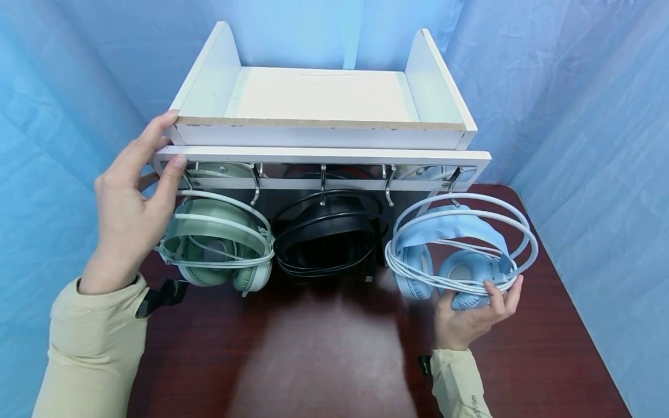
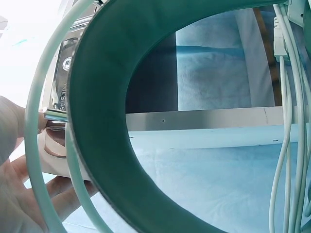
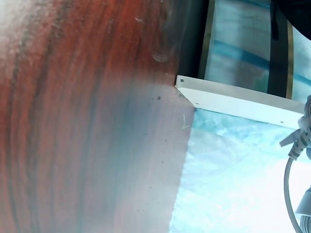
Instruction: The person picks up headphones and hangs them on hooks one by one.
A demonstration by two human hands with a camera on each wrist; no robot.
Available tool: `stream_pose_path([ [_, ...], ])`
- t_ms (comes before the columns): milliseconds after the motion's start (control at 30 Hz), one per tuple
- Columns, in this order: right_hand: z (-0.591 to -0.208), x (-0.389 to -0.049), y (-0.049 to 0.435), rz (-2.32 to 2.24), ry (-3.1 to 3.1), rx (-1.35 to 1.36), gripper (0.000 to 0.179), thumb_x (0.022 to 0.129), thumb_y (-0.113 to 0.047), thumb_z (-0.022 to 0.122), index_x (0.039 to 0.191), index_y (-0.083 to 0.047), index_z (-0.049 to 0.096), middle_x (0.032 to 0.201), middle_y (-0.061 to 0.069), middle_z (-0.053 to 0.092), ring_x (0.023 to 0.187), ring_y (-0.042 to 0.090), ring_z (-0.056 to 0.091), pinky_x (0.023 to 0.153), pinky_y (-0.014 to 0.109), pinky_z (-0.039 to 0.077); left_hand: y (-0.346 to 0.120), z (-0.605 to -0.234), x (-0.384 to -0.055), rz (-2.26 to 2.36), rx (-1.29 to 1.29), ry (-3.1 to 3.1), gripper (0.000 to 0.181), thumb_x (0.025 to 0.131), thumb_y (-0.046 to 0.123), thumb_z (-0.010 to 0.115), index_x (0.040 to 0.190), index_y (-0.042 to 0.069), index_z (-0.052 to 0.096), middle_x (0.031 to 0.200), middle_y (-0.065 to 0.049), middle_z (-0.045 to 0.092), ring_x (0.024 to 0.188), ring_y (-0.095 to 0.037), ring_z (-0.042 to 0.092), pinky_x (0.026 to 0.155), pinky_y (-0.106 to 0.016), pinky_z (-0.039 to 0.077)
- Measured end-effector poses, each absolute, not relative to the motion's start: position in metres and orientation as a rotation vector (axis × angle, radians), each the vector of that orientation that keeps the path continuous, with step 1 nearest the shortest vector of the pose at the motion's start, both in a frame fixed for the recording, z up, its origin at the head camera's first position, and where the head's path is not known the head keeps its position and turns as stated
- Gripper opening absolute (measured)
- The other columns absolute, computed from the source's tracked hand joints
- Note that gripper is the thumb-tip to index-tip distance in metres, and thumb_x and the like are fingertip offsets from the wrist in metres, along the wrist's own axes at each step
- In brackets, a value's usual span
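My left hand [image 1: 130,197] grips the left end of the white rack [image 1: 324,134], thumb on the front rail and fingers up by the shelf's corner. Under it hang green headphones [image 1: 219,212], a pale cable looped around them; in the left wrist view their headband [image 2: 99,97] covers much of the picture. At the rack's right end, blue headphones [image 1: 449,229] with a coiled white cable [image 1: 418,273] hang below the last hook. My right hand [image 1: 473,319] holds them low, fingers and thumb at the right ear cup and cable.
Black headphones [image 1: 334,229] hang in the middle. Bare metal hooks [image 1: 389,186] flank them. Above, the rack has an open shelf [image 1: 324,96] with side walls. Below is a dark red wooden table [image 1: 334,360]; blue cloth [image 1: 601,116] surrounds everything.
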State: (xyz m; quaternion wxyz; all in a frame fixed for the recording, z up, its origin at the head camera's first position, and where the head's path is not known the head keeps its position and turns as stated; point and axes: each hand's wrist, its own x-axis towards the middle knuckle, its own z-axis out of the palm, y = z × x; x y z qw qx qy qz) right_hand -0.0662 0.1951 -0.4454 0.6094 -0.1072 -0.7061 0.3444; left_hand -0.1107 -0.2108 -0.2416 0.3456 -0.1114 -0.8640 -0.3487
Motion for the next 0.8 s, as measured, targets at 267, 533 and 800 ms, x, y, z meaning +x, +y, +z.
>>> stream_pose_path([
  [267,-0.461,-0.068,0.195,0.814,-1.688,-0.186,0.057,0.066,-0.011,0.076,0.112,-0.012,0.041,0.144,0.026,0.027,0.138,0.035,0.030,0.113,0.046,0.030,-0.209,-0.242,-0.110,-0.930,-0.267,-2.235,0.042,0.094,0.016,0.061,0.136,0.024,0.057,0.130,-0.005,0.062,0.117,-0.002,0.057,0.082,-0.003,0.043],
  [533,-0.465,-0.068,0.193,0.824,-1.750,-0.156,0.057,0.072,-0.021,0.075,0.116,-0.013,0.039,0.145,0.023,0.025,0.139,0.035,0.028,0.113,0.048,0.029,-0.210,-0.243,-0.110,-0.932,-0.262,-2.235,0.042,0.095,0.017,0.060,0.136,0.024,0.056,0.131,-0.004,0.061,0.119,-0.010,0.058,0.083,-0.003,0.042],
  [800,-0.468,-0.068,0.195,0.839,-1.775,-0.119,0.056,0.078,-0.034,0.071,0.117,-0.012,0.038,0.143,0.020,0.028,0.132,0.034,0.036,0.107,0.044,0.038,-0.212,-0.244,-0.112,-0.901,-0.297,-2.237,0.042,0.096,0.020,0.059,0.137,0.022,0.055,0.129,-0.011,0.061,0.115,0.010,0.051,0.082,-0.001,0.041],
])
